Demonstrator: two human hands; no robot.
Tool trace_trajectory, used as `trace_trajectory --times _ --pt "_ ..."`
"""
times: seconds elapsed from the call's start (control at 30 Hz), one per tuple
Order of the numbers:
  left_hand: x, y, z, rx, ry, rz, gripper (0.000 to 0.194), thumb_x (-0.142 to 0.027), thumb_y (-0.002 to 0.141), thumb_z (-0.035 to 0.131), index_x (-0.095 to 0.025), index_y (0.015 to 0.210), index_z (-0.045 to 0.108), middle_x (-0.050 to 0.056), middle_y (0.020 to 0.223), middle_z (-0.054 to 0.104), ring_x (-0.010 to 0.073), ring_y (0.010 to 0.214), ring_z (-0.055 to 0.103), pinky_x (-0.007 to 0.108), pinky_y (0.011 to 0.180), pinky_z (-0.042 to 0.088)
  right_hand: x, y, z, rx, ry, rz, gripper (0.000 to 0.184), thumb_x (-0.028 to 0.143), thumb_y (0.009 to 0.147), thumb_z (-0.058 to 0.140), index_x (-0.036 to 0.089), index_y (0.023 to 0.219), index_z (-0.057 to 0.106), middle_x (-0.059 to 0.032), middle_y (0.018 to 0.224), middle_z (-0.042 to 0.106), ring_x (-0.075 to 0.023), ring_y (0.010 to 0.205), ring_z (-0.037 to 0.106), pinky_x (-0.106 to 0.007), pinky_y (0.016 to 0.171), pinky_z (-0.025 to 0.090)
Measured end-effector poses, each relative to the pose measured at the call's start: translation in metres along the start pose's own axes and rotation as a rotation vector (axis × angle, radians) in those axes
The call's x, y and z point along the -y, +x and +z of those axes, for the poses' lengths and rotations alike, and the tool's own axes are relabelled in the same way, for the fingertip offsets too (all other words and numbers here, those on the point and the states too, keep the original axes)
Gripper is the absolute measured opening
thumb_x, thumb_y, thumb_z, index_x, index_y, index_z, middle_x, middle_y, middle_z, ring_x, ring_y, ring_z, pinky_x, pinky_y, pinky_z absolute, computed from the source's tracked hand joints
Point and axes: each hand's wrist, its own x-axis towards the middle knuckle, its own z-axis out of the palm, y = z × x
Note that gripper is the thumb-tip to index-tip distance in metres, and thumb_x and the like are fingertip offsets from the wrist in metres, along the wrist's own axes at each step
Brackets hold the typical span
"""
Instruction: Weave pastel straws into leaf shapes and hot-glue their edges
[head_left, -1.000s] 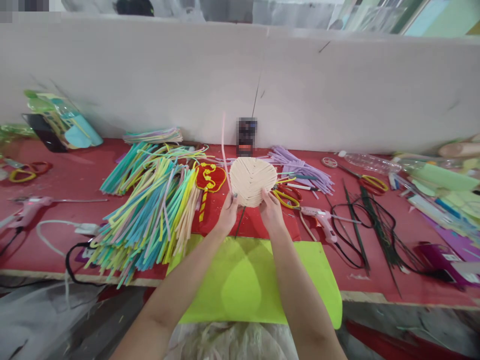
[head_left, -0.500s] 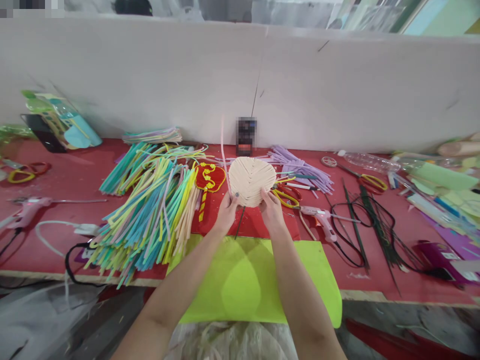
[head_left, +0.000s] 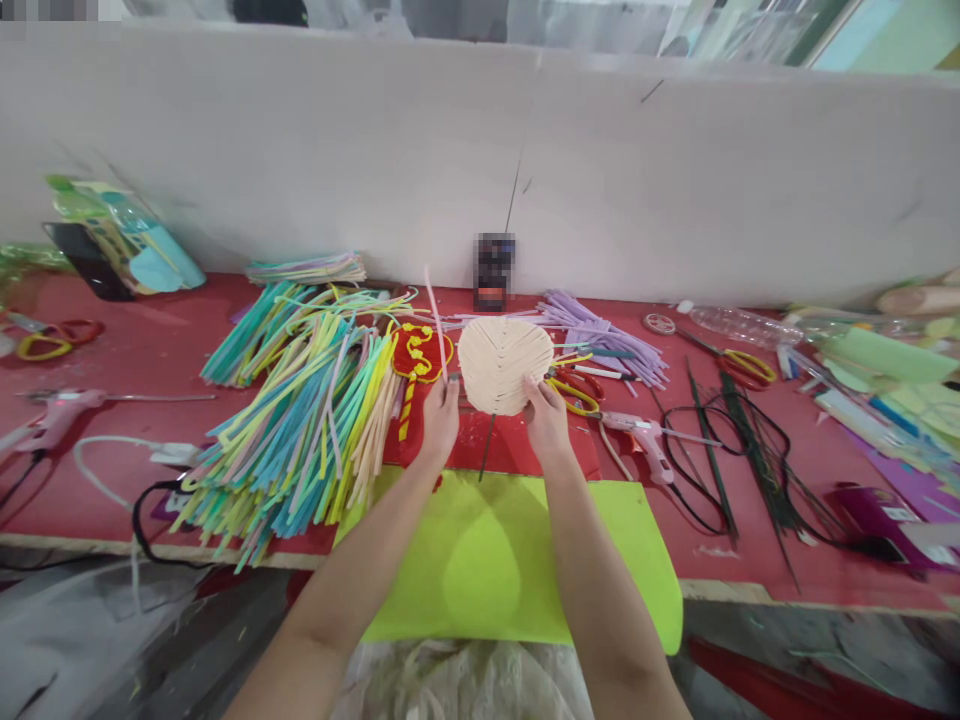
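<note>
My right hand (head_left: 547,412) pinches the lower right edge of a cream leaf-shaped fan (head_left: 504,365), made of pipe cleaners laid in slanting rows, with a dark thin stem below. Just left of it, apart from the fan, my left hand (head_left: 441,415) is closed on a pale pink pipe cleaner (head_left: 433,310) that stands up from the fingers. Behind the left hand lies a red fan (head_left: 424,362) with yellow trim and a yellow-striped handle. A lime green sheet (head_left: 480,570) spreads beneath my forearms.
A big heap of coloured pipe cleaners (head_left: 300,430) lies left, a purple bundle (head_left: 600,335) behind right. Pink glue guns (head_left: 641,440) rest on either side. Scissors (head_left: 739,367), dark wires (head_left: 757,460) and a plastic bottle (head_left: 742,323) lie right. A phone (head_left: 493,270) leans against the wall.
My left hand has let go of the fan's lower left edge and moved left, carrying the pink pipe cleaner. My right hand keeps the fan in nearly the same place.
</note>
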Motion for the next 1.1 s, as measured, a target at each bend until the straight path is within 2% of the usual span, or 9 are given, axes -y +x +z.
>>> trace_trajectory --times 0.07,0.17,0.3,0.47,0.57,0.7,0.77,0.87,1.1 --pt "-0.002 0.002 -0.003 -0.049 0.023 0.020 0.031 -0.045 0.087 0.052 -0.016 0.088 0.062 0.007 0.088 0.066 0.0205 0.087 0.063 0.032 0.083 0.049 0.004 0.002 -0.003 -0.034 0.050 -0.016 0.035 0.047 0.063 0.077 0.019 0.084 0.070 -0.0016 0.090 0.074 -0.0173 0.090 0.067 -0.028 0.078 0.054" --pt "-0.005 0.003 -0.005 -0.015 0.010 0.008 0.034 -0.044 0.093 0.040 -0.016 0.095 0.060 0.006 0.078 0.065 0.0187 0.074 0.064 0.030 0.071 0.051 0.008 0.005 -0.006 -0.094 0.114 -0.045 0.033 0.042 0.061 0.079 0.020 0.084 0.071 -0.0004 0.092 0.074 -0.0156 0.091 0.067 -0.028 0.083 0.053" --pt "-0.006 0.000 -0.004 0.075 0.407 0.006 0.033 -0.033 0.097 0.028 -0.017 0.100 0.057 0.006 0.076 0.064 0.0178 0.067 0.063 0.028 0.064 0.048 0.010 0.008 -0.009 -0.124 0.127 -0.047 0.032 0.040 0.060 0.080 0.019 0.082 0.071 -0.0008 0.091 0.074 -0.0163 0.091 0.067 -0.030 0.085 0.053" --pt "0.000 -0.004 -0.003 0.201 0.687 -0.043 0.018 -0.022 0.091 0.043 -0.017 0.090 0.060 0.010 0.078 0.067 0.0240 0.075 0.066 0.032 0.070 0.046 0.008 0.012 -0.016 -0.177 0.141 -0.078 0.033 0.040 0.061 0.079 0.018 0.085 0.071 -0.0035 0.098 0.073 -0.0181 0.099 0.066 -0.031 0.089 0.052" --pt "-0.001 -0.008 -0.002 0.239 0.774 -0.043 0.018 -0.025 0.089 0.049 -0.016 0.100 0.060 0.015 0.090 0.068 0.0274 0.085 0.066 0.037 0.078 0.046 0.007 0.014 -0.020 -0.189 0.135 -0.087 0.035 0.040 0.063 0.078 0.017 0.088 0.071 -0.0044 0.101 0.073 -0.0188 0.100 0.065 -0.032 0.088 0.053" --pt "-0.009 -0.011 -0.004 0.127 0.913 0.201 0.025 -0.027 0.090 0.049 -0.015 0.110 0.058 0.017 0.110 0.061 0.0308 0.103 0.059 0.044 0.089 0.042 0.004 0.012 -0.016 -0.152 0.056 -0.071 0.036 0.044 0.064 0.076 0.017 0.088 0.069 -0.0051 0.101 0.072 -0.0199 0.099 0.066 -0.033 0.086 0.053" --pt "-0.012 -0.010 -0.006 0.070 0.890 0.359 0.019 -0.024 0.092 0.044 -0.016 0.102 0.059 0.014 0.103 0.062 0.0279 0.098 0.058 0.042 0.087 0.043 0.002 0.009 -0.011 -0.128 0.016 -0.064 0.036 0.047 0.064 0.074 0.018 0.085 0.068 -0.0046 0.097 0.072 -0.0190 0.094 0.066 -0.032 0.083 0.053" --pt "-0.013 -0.009 -0.008 0.087 0.734 0.525 0.009 -0.021 0.091 0.048 -0.018 0.093 0.056 0.008 0.093 0.061 0.0225 0.090 0.057 0.035 0.082 0.045 -0.001 0.004 -0.006 -0.076 -0.047 -0.075 0.036 0.050 0.065 0.073 0.019 0.083 0.067 -0.0018 0.088 0.071 -0.0163 0.086 0.064 -0.029 0.077 0.052" --pt "-0.012 -0.010 -0.008 0.011 0.562 0.619 0.012 -0.022 0.084 0.063 -0.020 0.091 0.054 0.005 0.089 0.058 0.0198 0.088 0.055 0.032 0.079 0.045 -0.006 0.003 -0.007 -0.019 -0.149 -0.081 0.038 0.057 0.069 0.068 0.020 0.075 0.062 0.0004 0.072 0.064 -0.0151 0.079 0.060 -0.025 0.065 0.048"
